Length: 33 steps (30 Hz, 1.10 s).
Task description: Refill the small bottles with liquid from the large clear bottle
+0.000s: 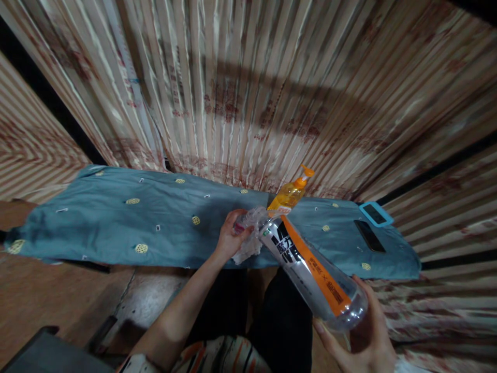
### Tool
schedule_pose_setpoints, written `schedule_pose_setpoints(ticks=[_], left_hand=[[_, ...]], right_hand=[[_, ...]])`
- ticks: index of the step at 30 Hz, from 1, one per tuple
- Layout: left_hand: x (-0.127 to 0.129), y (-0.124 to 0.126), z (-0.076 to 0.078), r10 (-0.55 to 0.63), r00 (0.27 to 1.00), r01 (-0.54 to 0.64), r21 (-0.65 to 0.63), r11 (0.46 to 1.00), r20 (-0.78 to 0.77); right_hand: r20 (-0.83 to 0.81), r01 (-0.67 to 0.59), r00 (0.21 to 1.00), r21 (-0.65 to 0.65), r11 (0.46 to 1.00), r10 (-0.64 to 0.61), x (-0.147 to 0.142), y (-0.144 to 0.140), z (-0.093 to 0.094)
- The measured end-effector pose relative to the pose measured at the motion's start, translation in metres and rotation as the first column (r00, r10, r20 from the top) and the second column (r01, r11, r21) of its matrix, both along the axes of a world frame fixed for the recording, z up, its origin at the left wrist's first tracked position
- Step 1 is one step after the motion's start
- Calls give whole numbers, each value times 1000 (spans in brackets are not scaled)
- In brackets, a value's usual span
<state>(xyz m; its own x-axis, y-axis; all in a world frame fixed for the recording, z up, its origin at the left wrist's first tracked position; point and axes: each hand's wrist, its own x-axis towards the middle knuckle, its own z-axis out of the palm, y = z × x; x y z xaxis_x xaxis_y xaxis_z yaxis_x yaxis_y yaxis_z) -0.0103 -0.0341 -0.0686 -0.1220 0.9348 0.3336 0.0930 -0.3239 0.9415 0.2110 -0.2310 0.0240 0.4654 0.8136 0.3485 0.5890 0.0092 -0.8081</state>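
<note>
A large clear plastic bottle (310,274) with a silver and orange label is tilted, its narrow end pointing up and left. My right hand (361,331) grips it around the base. Closed at the bottle's upper end, my left hand (233,235) holds a crumpled whitish wipe (250,248) against the neck. Something pinkish shows between the left fingers, too unclear to name. Just behind the bottle's top, a pump bottle (287,196) of yellow liquid with an orange pump stands on the cloth-covered table (104,215).
At the table's right end lie a dark phone (368,235) and a light-blue framed device (376,213). A pleated striped curtain (240,103) rises along the back and sides. Dark poles (58,98) slant at both sides. A grey seat (58,352) is at lower left.
</note>
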Motion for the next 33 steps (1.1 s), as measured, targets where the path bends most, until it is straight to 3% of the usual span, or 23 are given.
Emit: schedule_pose_setpoints(ticks=[23,33], left_hand=[[1,-1,2,8,1000,-8,6,1000,6],[1,-2,2,0,1000,0,0,1000,11]], right_hand=[[68,23,997,-27,999,-21,0,-1,4],[-27,-13,1000,-12,1000,12,-1,0,-1]])
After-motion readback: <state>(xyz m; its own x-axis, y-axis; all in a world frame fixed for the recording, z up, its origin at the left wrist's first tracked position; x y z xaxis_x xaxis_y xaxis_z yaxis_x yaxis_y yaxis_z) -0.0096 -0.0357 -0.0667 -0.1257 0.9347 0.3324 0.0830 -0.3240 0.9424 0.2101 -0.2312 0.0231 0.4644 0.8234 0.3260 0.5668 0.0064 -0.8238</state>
